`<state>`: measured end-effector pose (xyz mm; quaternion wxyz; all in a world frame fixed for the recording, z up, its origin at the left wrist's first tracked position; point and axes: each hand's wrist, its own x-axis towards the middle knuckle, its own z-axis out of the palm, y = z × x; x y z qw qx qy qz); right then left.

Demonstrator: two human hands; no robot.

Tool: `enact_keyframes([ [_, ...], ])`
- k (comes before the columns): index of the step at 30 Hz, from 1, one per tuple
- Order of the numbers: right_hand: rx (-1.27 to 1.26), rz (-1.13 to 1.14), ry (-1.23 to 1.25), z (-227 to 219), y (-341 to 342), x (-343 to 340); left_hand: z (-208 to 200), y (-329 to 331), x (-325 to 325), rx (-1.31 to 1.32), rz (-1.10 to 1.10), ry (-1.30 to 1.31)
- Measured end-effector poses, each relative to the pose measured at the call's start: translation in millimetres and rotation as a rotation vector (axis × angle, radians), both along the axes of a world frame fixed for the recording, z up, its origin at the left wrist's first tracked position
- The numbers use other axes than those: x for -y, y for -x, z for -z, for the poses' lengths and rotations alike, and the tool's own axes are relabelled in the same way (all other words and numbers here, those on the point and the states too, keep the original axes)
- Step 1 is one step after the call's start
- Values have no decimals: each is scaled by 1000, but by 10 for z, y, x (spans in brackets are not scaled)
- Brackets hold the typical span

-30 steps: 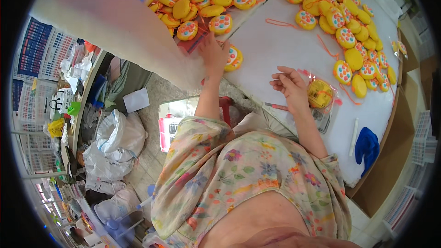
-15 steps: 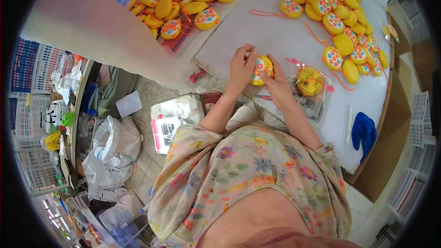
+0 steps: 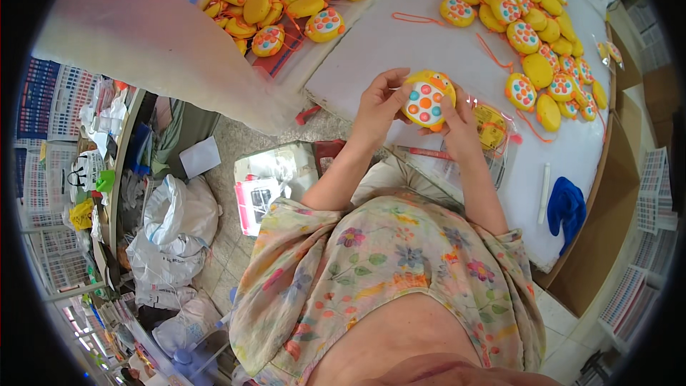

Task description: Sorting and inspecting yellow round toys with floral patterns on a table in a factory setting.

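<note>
Between my two hands is a yellow duck-shaped push-button toy [image 3: 426, 104], its white front with coloured round buttons facing up at me. My left hand [image 3: 381, 99] grips its left edge with thumb and fingers. On its lower right side, my right hand [image 3: 461, 125] holds it, thumb on the front; the fingers behind are hidden. Just right of that hand lies a similar yellow toy in a clear bag [image 3: 491, 127], partly covered by the hand. A slim red tool [image 3: 426, 152] rests by the table's near edge.
Piles of the same yellow toys [image 3: 537, 70] with orange cords cover the table's far right; more toys [image 3: 286, 1] lie at the far left. A blue cloth-like item [image 3: 567, 211] and a white stick [image 3: 544, 193] lie at right. Translucent sheeting [image 3: 164, 50] hangs at left.
Both hands have lifted the toy slightly up and to the right and turned it, so its buttoned front now shows fully. My right hand now covers part of the bagged toy.
</note>
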<state>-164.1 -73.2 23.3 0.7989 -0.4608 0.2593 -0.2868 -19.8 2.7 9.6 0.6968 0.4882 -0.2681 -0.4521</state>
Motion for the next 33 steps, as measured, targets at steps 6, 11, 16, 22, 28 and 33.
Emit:
enact_keyframes([
  [6, 140, 32, 93, 52, -8, 1, -136, 54, -24, 26, 85, 39],
  [11, 34, -11, 195, 85, 12, 32, -252, 18, -86, 66, 299, 60],
  [16, 31, -25, 213, 48, 7, 4, -199, 40, -98, 362, 294, 149],
  [22, -38, -66, 163, -17, 25, -20, -238, 55, -118, 192, 311, 38],
  [28, 4, -141, 184, 14, 7, 12, -143, 46, -116, 172, 229, 80],
  [33, 17, -157, 291, -45, -14, -39, -72, 16, -90, 210, 128, 90],
])
